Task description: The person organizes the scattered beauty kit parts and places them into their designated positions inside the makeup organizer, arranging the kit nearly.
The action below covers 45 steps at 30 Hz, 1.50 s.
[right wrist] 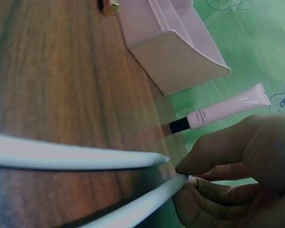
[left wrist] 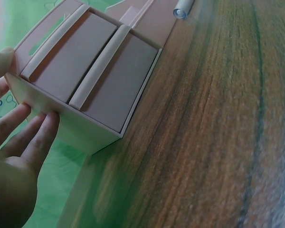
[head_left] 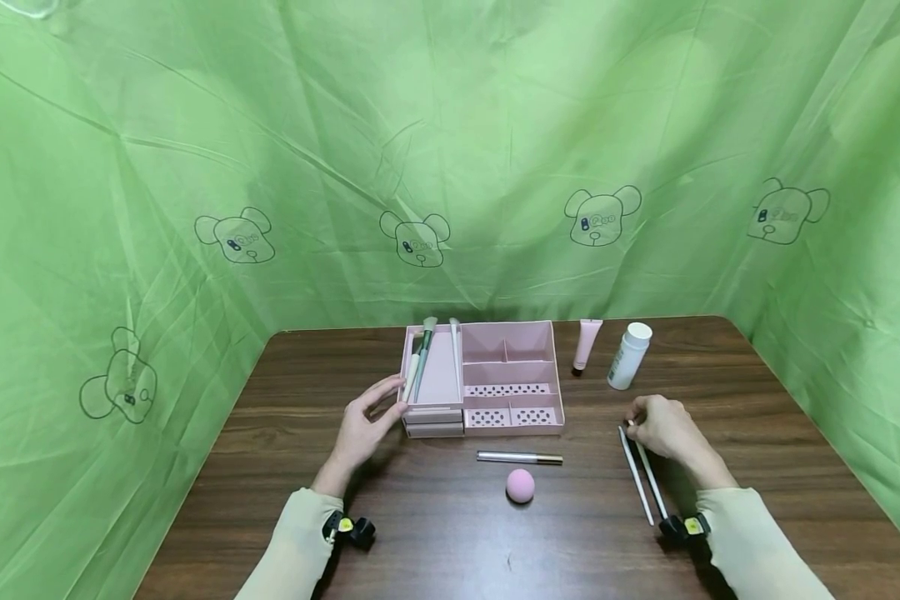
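Note:
My left hand [head_left: 363,429] rests its fingers against the left side of a pink makeup organizer [head_left: 557,379], the thumb at the front corner beside its two drawers [left wrist: 121,78]. Several makeup brushes [head_left: 424,357] lie on the organizer's top left tray. On the right, my right hand [head_left: 663,425] pinches the far end of a slim pale stick [right wrist: 145,205] between thumb and fingers. Beside it lies a second slim white stick [head_left: 636,475] with a tapered tip, roughly parallel. The near end of the pinched stick is partly hidden by the wrist camera in the head view.
A silver tube with a gold end [head_left: 519,457] and a pink ball-shaped sponge [head_left: 521,486] lie before the organizer. To its right stand a pink squeeze tube [head_left: 587,346], black cap down, and a white bottle [head_left: 630,357]. A green curtain [head_left: 495,167] hangs behind the wooden table [head_left: 285,467].

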{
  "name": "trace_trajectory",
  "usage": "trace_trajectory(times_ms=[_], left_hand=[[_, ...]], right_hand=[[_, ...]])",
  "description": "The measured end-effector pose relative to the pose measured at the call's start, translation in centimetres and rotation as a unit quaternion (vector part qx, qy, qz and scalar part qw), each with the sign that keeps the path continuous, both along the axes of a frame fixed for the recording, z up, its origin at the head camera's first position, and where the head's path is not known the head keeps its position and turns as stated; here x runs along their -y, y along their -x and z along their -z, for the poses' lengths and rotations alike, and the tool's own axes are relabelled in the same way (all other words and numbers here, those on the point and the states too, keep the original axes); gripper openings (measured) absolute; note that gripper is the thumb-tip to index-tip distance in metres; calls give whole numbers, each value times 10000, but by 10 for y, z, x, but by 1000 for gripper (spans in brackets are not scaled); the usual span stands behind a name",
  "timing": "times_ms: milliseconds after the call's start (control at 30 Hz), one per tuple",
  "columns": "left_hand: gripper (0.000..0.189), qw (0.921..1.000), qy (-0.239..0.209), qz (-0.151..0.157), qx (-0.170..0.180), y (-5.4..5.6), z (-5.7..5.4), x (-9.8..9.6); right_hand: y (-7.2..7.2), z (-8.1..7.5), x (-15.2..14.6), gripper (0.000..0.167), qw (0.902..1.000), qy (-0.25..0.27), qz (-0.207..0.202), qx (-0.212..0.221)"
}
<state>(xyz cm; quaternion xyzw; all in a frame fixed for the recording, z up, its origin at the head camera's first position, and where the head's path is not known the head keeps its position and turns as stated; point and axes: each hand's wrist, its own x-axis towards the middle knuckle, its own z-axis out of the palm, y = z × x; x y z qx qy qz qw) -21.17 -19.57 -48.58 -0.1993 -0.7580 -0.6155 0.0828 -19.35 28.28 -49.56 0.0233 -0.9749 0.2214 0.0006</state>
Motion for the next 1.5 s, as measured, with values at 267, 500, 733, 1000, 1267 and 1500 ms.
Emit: trace_trajectory(times_ms=[267,500,733,1000,1267,1500], left_hand=[[37,10000,34,-1,-36,1,1,0],[37,10000,-2,29,3,1,1,1],[37,10000,23,30,19,1,1,1],[37,10000,32,27,37,1,1,1],[37,10000,10,47,-43,3,0,1],[38,10000,-18,60,26,1,1,1]], right_hand=[[4,-9,6,13,9992,302,-10,-276],[10,-20,14,17,9981,403,-8,-461],[15,-31,24,17,9960,486,-66,-747],[20,-44,35,17,9946,578,-106,-859],[30,-60,55,15,9885,911,-167,-1194],[39,-72,78,18,9830,1298,-391,-1237]])
